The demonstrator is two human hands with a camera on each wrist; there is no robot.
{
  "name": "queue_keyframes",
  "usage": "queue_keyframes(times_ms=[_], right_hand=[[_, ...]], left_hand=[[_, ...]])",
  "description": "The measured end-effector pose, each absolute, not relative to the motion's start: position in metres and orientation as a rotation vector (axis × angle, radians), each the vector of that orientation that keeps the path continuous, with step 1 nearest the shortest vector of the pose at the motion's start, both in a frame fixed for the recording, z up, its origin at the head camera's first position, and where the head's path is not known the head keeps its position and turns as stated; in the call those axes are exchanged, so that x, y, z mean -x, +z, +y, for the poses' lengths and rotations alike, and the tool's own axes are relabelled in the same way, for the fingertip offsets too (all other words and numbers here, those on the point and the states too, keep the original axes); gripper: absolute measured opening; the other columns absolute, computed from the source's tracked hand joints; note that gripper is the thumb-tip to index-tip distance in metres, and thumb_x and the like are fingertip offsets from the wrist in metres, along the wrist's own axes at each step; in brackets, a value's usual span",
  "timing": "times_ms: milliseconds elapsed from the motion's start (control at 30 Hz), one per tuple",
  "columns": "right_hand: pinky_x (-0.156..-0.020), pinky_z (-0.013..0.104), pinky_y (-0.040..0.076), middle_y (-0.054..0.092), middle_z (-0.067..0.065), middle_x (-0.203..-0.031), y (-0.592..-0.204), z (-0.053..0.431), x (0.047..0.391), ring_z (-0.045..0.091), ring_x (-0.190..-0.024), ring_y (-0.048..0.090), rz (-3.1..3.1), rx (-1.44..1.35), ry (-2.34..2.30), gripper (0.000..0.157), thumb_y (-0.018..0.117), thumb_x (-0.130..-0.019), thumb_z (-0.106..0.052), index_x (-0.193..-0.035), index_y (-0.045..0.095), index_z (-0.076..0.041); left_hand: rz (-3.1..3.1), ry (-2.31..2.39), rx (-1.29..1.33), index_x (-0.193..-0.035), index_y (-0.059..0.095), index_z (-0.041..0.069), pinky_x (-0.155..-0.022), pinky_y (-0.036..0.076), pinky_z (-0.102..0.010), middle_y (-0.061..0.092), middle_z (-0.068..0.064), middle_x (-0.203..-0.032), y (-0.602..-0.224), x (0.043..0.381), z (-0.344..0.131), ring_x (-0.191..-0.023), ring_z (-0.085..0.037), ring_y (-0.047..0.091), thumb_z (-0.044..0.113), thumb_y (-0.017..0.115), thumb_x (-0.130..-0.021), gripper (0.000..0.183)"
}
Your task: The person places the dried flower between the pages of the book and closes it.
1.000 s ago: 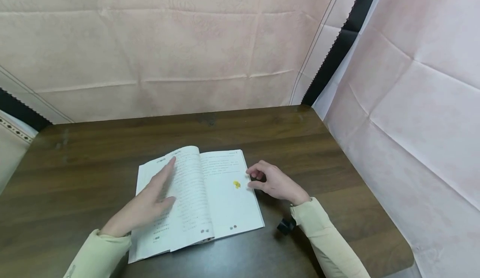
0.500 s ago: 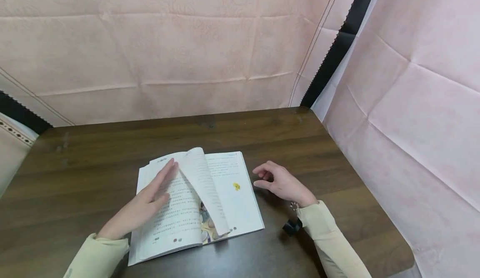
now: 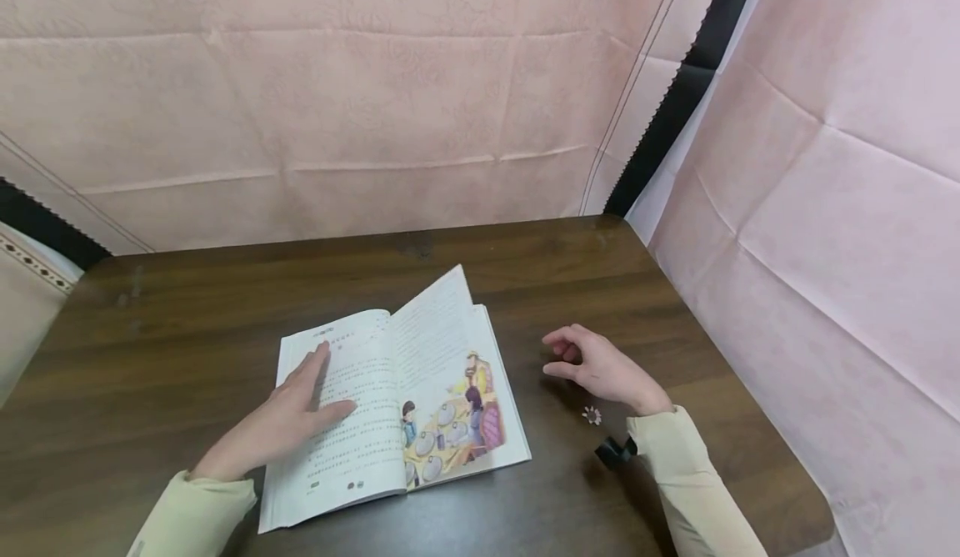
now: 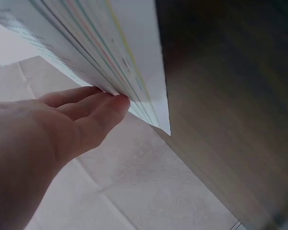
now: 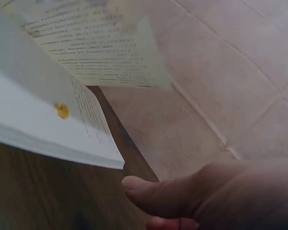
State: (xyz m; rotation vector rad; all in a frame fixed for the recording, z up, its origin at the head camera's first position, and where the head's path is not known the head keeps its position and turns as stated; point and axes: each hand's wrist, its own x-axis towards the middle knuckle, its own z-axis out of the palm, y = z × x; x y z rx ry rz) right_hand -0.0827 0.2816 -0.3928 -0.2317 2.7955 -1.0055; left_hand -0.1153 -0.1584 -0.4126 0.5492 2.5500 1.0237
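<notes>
An open book (image 3: 360, 390) lies on the wooden table, printed text on its left page. Across that page rests my left hand (image 3: 285, 415), fingers extended and thumb apart. The left wrist view shows the same left hand (image 4: 62, 120) with fingertips touching the book's page edges (image 4: 125, 67). On the right side, a loose page (image 3: 442, 357) with a coloured picture stands partly lifted, its top corner above the book. My right hand (image 3: 600, 365) is off to the right, loosely curled and holding nothing. Its thumb (image 5: 153, 191) is apart from the book in the right wrist view.
The brown wooden table (image 3: 225, 282) reaches back to a pale pink cloth wall (image 3: 375, 107). Another cloth (image 3: 840, 248) hangs at the right. A black device (image 3: 615, 453) and a small flower ornament (image 3: 592, 415) are by my right wrist.
A page that curled over from the left has swung rightward, uncovering the coloured picture. My right hand has drawn away to the right; the left hand has shifted slightly and stays on the left page.
</notes>
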Motion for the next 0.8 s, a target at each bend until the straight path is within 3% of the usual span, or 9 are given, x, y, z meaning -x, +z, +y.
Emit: queue_keyframes(times_ms=[367, 800], right_hand=[[-0.071, 0.028, 0.047, 0.058, 0.001, -0.092, -0.398, 0.311, 0.054, 0.016, -0.081, 0.054, 2.735, 0.262, -0.797, 0.034, 0.081, -0.080, -0.026, -0.105, 0.065, -0.009], [-0.069, 0.031, 0.045, 0.057, -0.003, -0.085, -0.394, 0.318, 0.045, 0.012, -0.076, 0.052, 2.744, 0.120, -0.688, 0.026, 0.085, -0.074, -0.026, -0.089, 0.066, -0.016]], left_hand=[[2.582, 0.938, -0.564, -0.153, 0.018, -0.003, -0.109, 0.014, -0.067, 0.008, -0.025, -0.159, -0.411, 0.111, -0.159, -0.145, -0.045, 0.007, 0.059, 0.057, -0.090, 0.097], [2.568, 0.894, -0.519, -0.153, 0.021, 0.000, -0.106, 0.014, -0.071, 0.007, -0.022, -0.160, -0.410, 0.108, -0.157, -0.145, -0.046, 0.006, 0.062, 0.054, -0.090, 0.094]])
